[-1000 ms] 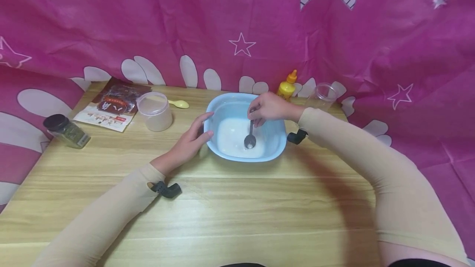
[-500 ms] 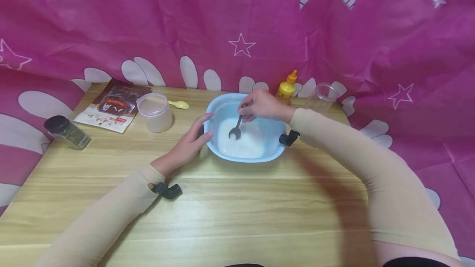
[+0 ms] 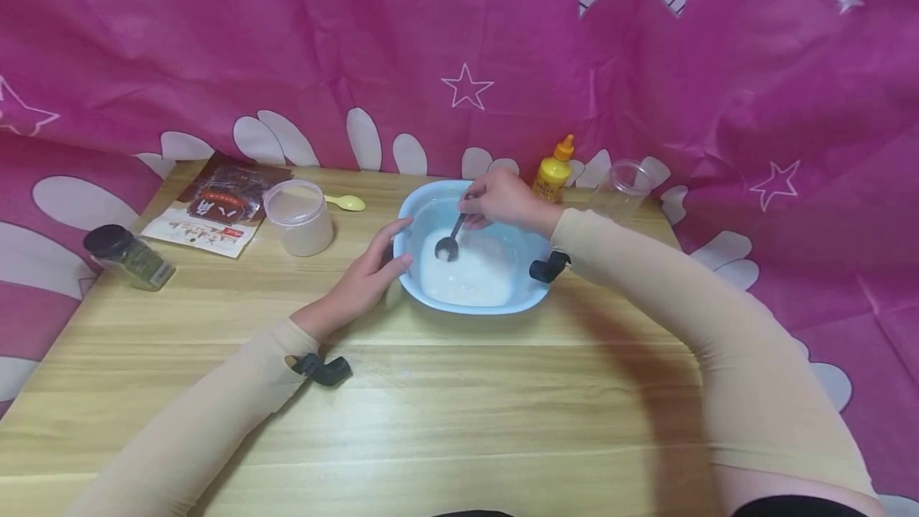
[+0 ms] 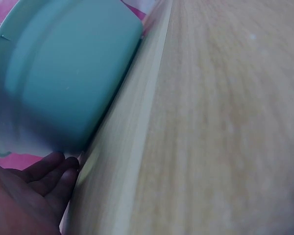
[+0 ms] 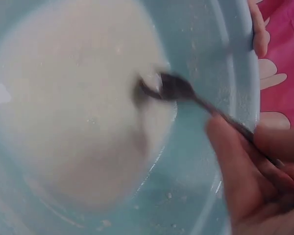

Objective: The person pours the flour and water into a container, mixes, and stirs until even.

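Observation:
A light-blue plastic basin (image 3: 527, 297) with milky white liquid (image 3: 470, 274) in its bottom stands on the table. My right hand (image 3: 498, 199) pinches the handle of a small metal spoon (image 3: 448, 248) over the basin. The spoon's bowl is low at the liquid's left part in the head view, and blurred in the right wrist view. My left hand (image 3: 366, 278) rests against the basin's left side, thumb and forefinger spread at the rim. In the left wrist view, its other fingers (image 4: 44, 178) lie loosely bent beside the basin's lower outer wall.
Left of the basin are a lidded clear tub (image 3: 301, 222), a yellow spoon (image 3: 348, 203), a brown-and-white food packet (image 3: 215, 206) and a black-capped spice jar (image 3: 129, 256). Behind my right arm stand a yellow squeeze bottle (image 3: 553, 174) and a clear jar (image 3: 623, 186). A pink curtain (image 3: 402, 22) hangs behind.
My right hand has moved the metal spoon left, then slightly away from me, across the white liquid. The left hand and the basin have stayed in place.

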